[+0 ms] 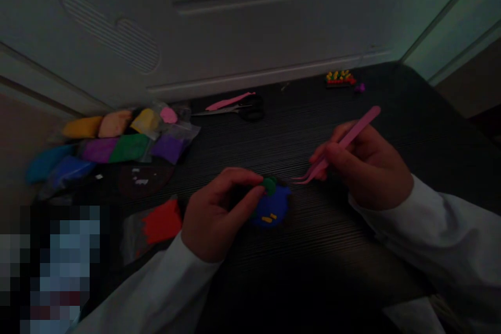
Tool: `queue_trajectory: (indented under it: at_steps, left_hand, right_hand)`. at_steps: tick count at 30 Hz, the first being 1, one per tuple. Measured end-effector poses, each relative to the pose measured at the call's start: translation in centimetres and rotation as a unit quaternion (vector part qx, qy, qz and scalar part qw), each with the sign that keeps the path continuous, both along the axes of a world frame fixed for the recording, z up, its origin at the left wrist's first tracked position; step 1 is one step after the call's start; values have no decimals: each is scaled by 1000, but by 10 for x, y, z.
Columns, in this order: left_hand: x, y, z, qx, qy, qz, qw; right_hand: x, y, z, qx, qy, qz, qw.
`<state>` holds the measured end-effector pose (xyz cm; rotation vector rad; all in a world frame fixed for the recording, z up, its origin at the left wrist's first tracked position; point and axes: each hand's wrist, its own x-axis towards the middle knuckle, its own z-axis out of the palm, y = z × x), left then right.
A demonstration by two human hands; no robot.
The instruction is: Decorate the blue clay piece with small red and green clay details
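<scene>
My left hand [217,212] pinches a small dark green clay piece [269,185] between thumb and forefinger. That piece is at the upper edge of a round blue clay shape [274,204] with a dark rim, and little yellow bits [268,218] are on its lower part. Whether the green piece is stuck to the blue one I cannot tell. Pink tweezers [354,133] rest in my right hand [366,172], held like a pen. Their bent tips point left, just beside the blue shape, with a slight gap between them and nothing visible in it.
Bags of coloured clay [129,147] lie at the left, with a red clay bag [162,221] nearer my left wrist. Black scissors [250,108] and a pink strip [230,100] lie along the wall. A small flowered clay piece [340,78] stands at the back right.
</scene>
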<state>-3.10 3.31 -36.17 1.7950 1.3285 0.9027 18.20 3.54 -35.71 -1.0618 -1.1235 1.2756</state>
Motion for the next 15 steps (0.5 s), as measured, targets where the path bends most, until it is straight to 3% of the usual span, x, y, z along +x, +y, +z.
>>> queue_trajectory:
  at_steps: [3,7,15]
  left_hand:
    - [0,1,1,-48,-42,36,997]
    - [1,3,0,-106,-110,78,985]
    - [3,3,-3,-91,-148,80,982]
  right_hand:
    - [-1,-3,1,-3,36,10,999]
    - [-4,-8,8,-23,3,1,1000]
    - [-7,-17,12,27,-97,-2,995]
